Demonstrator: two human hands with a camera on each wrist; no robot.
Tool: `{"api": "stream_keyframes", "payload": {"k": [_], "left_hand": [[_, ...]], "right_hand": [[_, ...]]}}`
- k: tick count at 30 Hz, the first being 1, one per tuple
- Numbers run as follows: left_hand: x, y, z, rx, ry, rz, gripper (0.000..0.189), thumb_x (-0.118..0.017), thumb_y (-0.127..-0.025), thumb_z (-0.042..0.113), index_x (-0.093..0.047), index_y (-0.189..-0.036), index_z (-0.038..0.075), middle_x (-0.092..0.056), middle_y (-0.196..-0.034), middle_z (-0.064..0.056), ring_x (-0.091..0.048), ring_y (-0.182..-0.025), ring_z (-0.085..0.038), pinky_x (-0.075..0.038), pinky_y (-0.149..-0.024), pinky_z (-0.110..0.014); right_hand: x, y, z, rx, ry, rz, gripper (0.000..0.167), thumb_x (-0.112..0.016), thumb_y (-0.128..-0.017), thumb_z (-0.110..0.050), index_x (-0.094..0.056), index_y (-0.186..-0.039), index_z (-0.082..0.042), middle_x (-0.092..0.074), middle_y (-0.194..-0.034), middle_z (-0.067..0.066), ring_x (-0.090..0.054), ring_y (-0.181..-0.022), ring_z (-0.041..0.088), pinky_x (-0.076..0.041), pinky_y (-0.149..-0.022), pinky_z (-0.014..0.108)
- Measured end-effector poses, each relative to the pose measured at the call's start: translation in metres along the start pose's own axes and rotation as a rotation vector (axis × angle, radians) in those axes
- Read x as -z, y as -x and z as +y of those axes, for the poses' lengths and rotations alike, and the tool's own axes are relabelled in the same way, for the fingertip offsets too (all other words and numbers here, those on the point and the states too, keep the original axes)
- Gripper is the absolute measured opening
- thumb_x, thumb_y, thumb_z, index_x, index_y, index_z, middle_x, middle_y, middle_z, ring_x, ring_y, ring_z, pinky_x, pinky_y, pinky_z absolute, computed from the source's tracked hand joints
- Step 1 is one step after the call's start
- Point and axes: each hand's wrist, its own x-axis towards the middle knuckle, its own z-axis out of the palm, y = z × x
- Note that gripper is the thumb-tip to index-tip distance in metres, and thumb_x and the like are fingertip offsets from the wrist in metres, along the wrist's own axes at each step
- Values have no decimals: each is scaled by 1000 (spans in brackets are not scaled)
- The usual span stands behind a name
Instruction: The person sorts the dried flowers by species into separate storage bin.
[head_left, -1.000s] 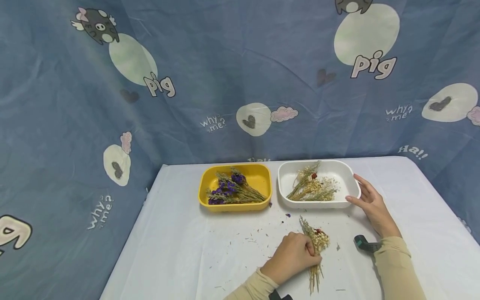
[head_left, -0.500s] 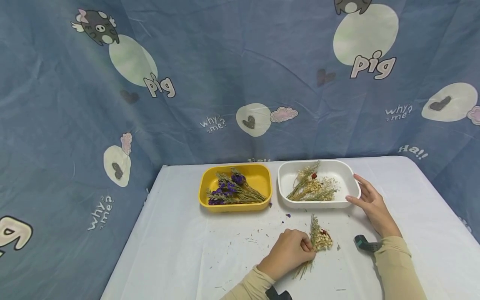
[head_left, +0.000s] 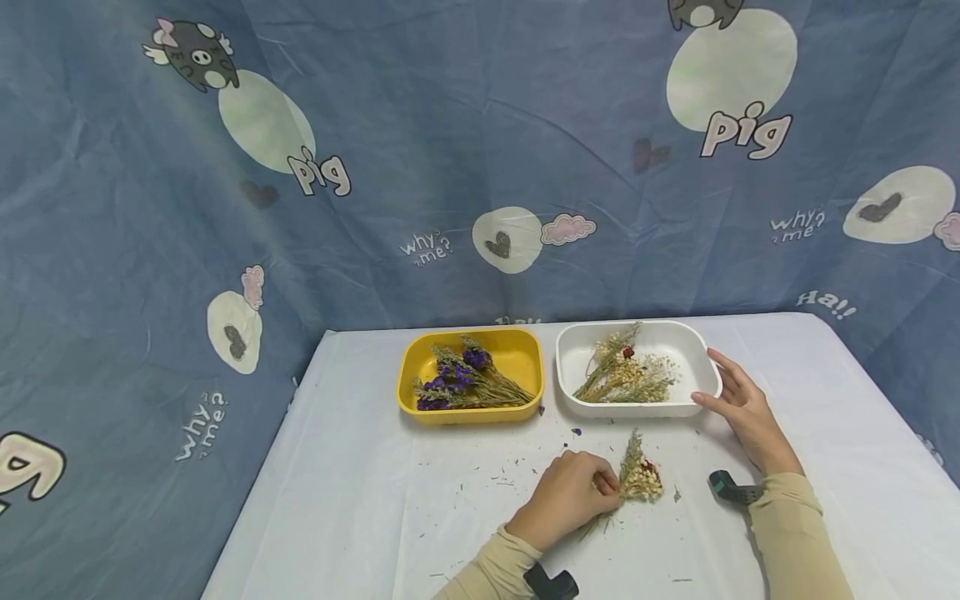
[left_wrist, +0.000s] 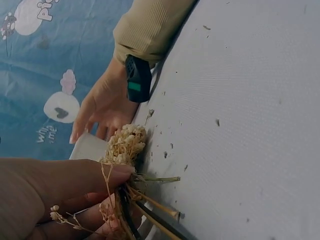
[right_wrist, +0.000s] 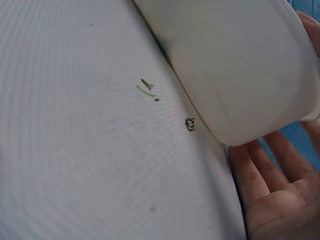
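Note:
In the head view my left hand (head_left: 572,493) pinches a small bunch of dried flowers (head_left: 642,480) by its stems, low over the table. The bunch has cream blossoms, a red bloom and a green-grey sprig, its heads pointing away from me. The left wrist view shows thumb and fingers closed round the stems (left_wrist: 145,212). My right hand (head_left: 742,410) holds the right end of a white tray (head_left: 637,410), thumb at the front corner, fingers round the end wall (right_wrist: 240,75). Inside lie similar cream-and-red dried bunches (head_left: 622,373).
Left of the white tray stands a yellow tray (head_left: 471,417) with purple dried flowers (head_left: 456,375). Plant crumbs and petals (head_left: 576,431) lie scattered over the white tablecloth (head_left: 360,500). A blue printed curtain (head_left: 420,167) hangs behind the table's far edge.
The left hand has drawn back a little to the left with the bunch, whose stems have swung from pointing at me to pointing front-left. The right hand and both trays stay put.

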Motion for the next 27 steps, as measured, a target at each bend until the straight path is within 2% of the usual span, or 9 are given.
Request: {"api": "stream_keyframes", "payload": {"k": [3,6,11,13,15,17,19,22,27], "left_hand": [[1,0,0,-11,-16,-6,6,-84,-85,23,-78,-84,25,-67,-69,21,-54,-64,8,-52,-84,-20],[3,0,1,-14,-21,-14,6,-84,-86,23,-78,-84,25,-67,-69,22,-53,-65,9,-51,-97,-26],[5,0,0,-13,12,-33,5,-84,-86,21,-79,-86,21,-69,-70,19,-54,-63,8,-50,-80,-16],[6,-1,0,-17,18,-38,5,-85,-85,22,-80,-87,20,-69,-70,18,-54,-63,8,-49,-79,-14],[7,-1,0,-26,16,-45,5,-85,-86,23,-80,-88,21,-69,-71,18,-54,-63,9,-51,-87,-17],[7,-2,-1,-35,34,-57,6,-85,-86,23,-80,-89,21,-69,-72,18,-55,-64,10,-51,-88,-18],[9,-3,-2,-46,61,-64,7,-85,-86,23,-80,-90,20,-70,-73,18,-56,-64,10,-52,-86,-16],[12,-3,-3,-47,107,-68,9,-86,-85,23,-81,-92,18,-71,-75,16,-57,-64,9,-50,-69,-10],[20,-4,-2,-39,152,-83,10,-85,-86,22,-81,-94,17,-73,-77,14,-58,-65,8,-50,-69,-10]], "right_hand": [[0,0,0,-4,11,5,86,-73,-98,-16,-22,-166,-33,-24,-172,12,-42,-143,2,-44,-98,-1],[-1,-1,0,-11,23,7,86,-73,-98,-17,-22,-165,-34,-24,-173,10,-42,-144,2,-44,-99,-1],[-1,-1,0,-19,30,9,87,-73,-98,-19,-22,-165,-35,-23,-173,10,-40,-148,6,-44,-100,0],[-1,-1,0,-19,30,10,87,-73,-98,-19,-22,-165,-35,-23,-173,10,-40,-147,5,-44,-99,-1],[-1,-1,0,-15,23,10,87,-73,-98,-18,-22,-165,-34,-24,-173,10,-41,-145,4,-44,-99,-1],[-2,-1,1,-8,12,8,87,-73,-98,-17,-22,-166,-34,-24,-172,10,-43,-142,1,-44,-97,-1],[-2,-1,2,0,-1,5,86,-73,-98,-16,-23,-166,-33,-25,-172,10,-44,-140,-1,-44,-96,-1],[-2,-1,2,6,-13,3,86,-73,-97,-15,-23,-166,-32,-24,-173,10,-44,-140,-1,-45,-96,-1],[-2,-1,1,-8,7,7,87,-73,-98,-16,-22,-166,-33,-22,-173,11,-41,-148,7,-45,-98,-1]]}}
